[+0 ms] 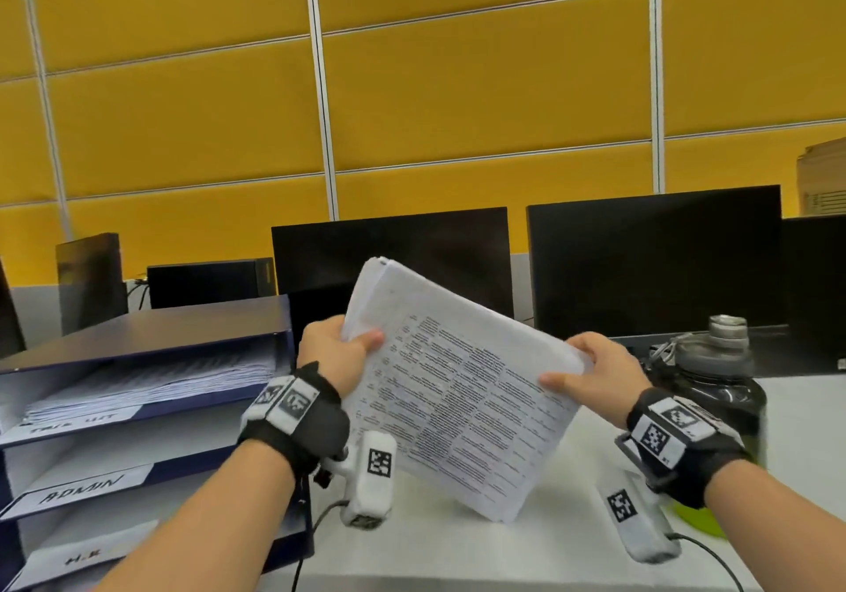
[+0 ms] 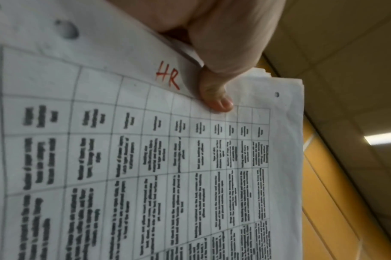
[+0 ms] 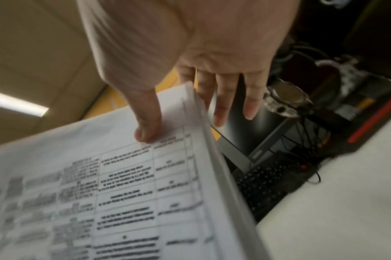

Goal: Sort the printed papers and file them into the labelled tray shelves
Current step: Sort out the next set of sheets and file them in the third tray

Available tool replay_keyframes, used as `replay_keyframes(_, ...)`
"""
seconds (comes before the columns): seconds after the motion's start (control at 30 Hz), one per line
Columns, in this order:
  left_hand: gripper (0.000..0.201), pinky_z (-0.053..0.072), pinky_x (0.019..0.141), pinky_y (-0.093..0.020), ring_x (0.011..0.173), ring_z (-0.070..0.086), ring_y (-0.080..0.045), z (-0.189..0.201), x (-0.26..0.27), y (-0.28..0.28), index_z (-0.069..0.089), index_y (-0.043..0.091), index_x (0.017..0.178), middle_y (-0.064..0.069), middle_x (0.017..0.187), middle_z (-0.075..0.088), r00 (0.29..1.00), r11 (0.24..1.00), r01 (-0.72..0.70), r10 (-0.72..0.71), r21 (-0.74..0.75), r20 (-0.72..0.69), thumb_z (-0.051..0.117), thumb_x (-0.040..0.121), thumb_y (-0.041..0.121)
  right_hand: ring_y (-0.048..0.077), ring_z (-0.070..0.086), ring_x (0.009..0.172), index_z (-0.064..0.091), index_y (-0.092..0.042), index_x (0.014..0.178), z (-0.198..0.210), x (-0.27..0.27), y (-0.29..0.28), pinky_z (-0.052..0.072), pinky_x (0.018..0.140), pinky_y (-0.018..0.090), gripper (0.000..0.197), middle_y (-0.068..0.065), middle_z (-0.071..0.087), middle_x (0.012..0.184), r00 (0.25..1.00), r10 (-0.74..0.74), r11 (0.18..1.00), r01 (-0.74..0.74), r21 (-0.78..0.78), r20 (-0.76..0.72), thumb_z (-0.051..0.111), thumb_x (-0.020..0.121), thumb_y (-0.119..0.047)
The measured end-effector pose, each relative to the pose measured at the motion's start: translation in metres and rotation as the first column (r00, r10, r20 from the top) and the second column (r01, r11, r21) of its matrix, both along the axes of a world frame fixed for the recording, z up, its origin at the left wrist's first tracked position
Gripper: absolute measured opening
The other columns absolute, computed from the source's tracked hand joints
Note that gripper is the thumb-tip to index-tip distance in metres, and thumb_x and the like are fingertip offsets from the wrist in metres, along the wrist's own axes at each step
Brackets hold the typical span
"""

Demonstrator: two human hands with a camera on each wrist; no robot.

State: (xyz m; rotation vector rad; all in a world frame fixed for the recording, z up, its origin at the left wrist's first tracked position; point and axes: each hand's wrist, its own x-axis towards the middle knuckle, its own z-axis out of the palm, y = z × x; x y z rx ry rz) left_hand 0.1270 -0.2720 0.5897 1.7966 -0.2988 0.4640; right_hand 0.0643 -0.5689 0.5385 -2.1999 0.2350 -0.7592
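Both hands hold a thick stack of printed papers [image 1: 458, 399] tilted above the white table, its lower corner close to the tabletop. My left hand [image 1: 361, 342] pinches the stack's upper left edge, with the thumb [image 2: 217, 100] on the top sheet beside a red handwritten "HR" [image 2: 168, 77]. My right hand [image 1: 565, 374] pinches the right edge, thumb [image 3: 147, 126] on top and fingers [image 3: 223, 102] behind. The top sheet is a printed table. The dark blue tray shelves [image 1: 284, 316] stand at the left. Their top shelf holds papers [image 1: 151, 385]; lower shelves are labelled "ADMIN" [image 1: 82, 488] and "H.R" [image 1: 82, 557].
Two dark monitors [image 1: 654, 261] stand behind the stack. A dark water bottle [image 1: 718, 381] sits just right of my right hand, with a green item below it. A black keyboard [image 3: 263, 183] and cables lie under the monitors. A yellow panel wall rises behind.
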Motion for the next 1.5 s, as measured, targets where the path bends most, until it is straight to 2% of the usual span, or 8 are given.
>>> replay_keyframes(0.1, 0.006, 0.057, 0.078, -0.043, 0.076, 0.07, -0.026, -0.024, 0.002, -0.003, 0.07, 0.014, 0.088, -0.008, 0.086, 0.073, 0.995, 0.989, 0.049, -0.061, -0.142, -0.077, 0.069, 0.083, 0.011, 0.018, 0.061, 0.093, 0.048, -0.02, 0.116, -0.008, 0.001, -0.008, 0.056, 0.07, 0.032, 0.063, 0.0, 0.059, 0.105, 0.988, 0.098, 0.951, -0.13, 0.28, 0.123, 0.084, 0.064, -0.025)
replay_keyframes(0.23, 0.011, 0.056, 0.079, -0.046, 0.082, 0.07, -0.029, -0.047, 0.004, -0.011, 0.068, 0.014, 0.093, -0.009, 0.09, 0.073, 0.98, 0.937, 0.113, -0.16, -0.332, -0.118, 0.065, 0.086, 0.006, 0.031, 0.066, 0.1, 0.057, -0.013, 0.116, -0.012, 0.002, -0.009, 0.053, 0.084, 0.054, 0.066, 0.015, 0.066, 0.111, 0.912, 0.297, 0.719, -0.409, 0.561, 0.285, 0.084, 0.057, -0.022)
replay_keyframes(0.4, 0.01, 0.053, 0.065, -0.031, 0.078, 0.068, -0.021, -0.061, 0.006, -0.022, 0.065, 0.015, 0.094, -0.003, 0.086, 0.071, 0.991, 0.906, 0.084, -0.121, -0.414, -0.063, 0.063, 0.088, 0.007, 0.019, 0.066, 0.092, 0.061, -0.023, 0.102, -0.007, 0.005, 0.003, 0.056, 0.077, 0.043, 0.041, 0.003, 0.069, 0.1, 0.924, 0.11, 0.817, -0.294, 0.496, 0.366, 0.079, 0.067, -0.012)
replay_keyframes(0.67, 0.022, 0.057, 0.08, -0.042, 0.09, 0.068, -0.024, -0.103, 0.012, -0.025, 0.061, 0.022, 0.096, -0.005, 0.103, 0.07, 0.989, 0.984, 0.043, -0.067, -0.174, -0.133, 0.07, 0.082, 0.007, 0.014, 0.064, 0.087, 0.053, -0.022, 0.112, -0.046, 0.018, 0.011, 0.05, 0.058, 0.025, 0.044, -0.002, 0.065, 0.1, 0.985, 0.077, 0.886, -0.138, 0.443, 0.154, 0.076, 0.075, -0.018)
replay_keyframes(0.9, 0.027, 0.046, 0.055, -0.017, 0.079, 0.061, -0.009, -0.061, 0.014, -0.015, 0.053, 0.015, 0.1, 0.0, 0.092, 0.062, 0.999, 0.992, 0.019, -0.013, -0.122, 0.051, 0.072, 0.081, 0.013, 0.008, 0.052, 0.09, 0.039, -0.034, 0.13, -0.012, 0.01, 0.011, 0.046, 0.069, 0.022, 0.074, -0.009, 0.046, 0.108, 0.954, 0.02, 0.969, -0.093, 0.231, 0.298, 0.079, 0.071, -0.014)
replay_keyframes(1.07, 0.029, 0.048, 0.056, -0.017, 0.08, 0.06, -0.011, -0.059, 0.012, -0.014, 0.05, 0.015, 0.099, -0.001, 0.091, 0.059, 0.997, 0.999, -0.004, 0.007, -0.051, 0.072, 0.072, 0.08, 0.013, 0.014, 0.051, 0.1, 0.057, -0.032, 0.111, -0.003, 0.008, 0.012, 0.051, 0.088, 0.042, 0.043, -0.009, 0.052, 0.107, 0.974, 0.008, 0.998, -0.023, 0.066, 0.228, 0.076, 0.075, -0.018)
replay_keyframes(1.3, 0.018, 0.052, 0.057, -0.02, 0.08, 0.064, -0.016, -0.051, 0.01, -0.01, 0.053, 0.014, 0.091, -0.004, 0.088, 0.06, 0.992, 1.0, 0.015, -0.018, 0.025, 0.128, 0.069, 0.083, 0.015, 0.015, 0.055, 0.094, 0.056, -0.032, 0.099, 0.002, 0.006, 0.011, 0.052, 0.085, 0.04, 0.03, -0.01, 0.055, 0.098, 0.983, -0.05, 0.995, 0.064, -0.071, 0.177, 0.074, 0.077, -0.026)
replay_keyframes(1.5, 0.017, 0.05, 0.052, -0.019, 0.076, 0.063, -0.016, -0.049, 0.007, -0.006, 0.053, 0.019, 0.081, -0.002, 0.087, 0.06, 0.991, 0.998, 0.028, -0.035, 0.056, 0.126, 0.069, 0.083, 0.016, 0.015, 0.047, 0.114, 0.05, -0.039, 0.116, 0.028, 0.007, 0.028, 0.021, 0.109, 0.048, 0.041, -0.015, 0.054, 0.114, 0.981, -0.187, 0.77, 0.113, -0.628, -0.052, 0.065, 0.077, -0.043)
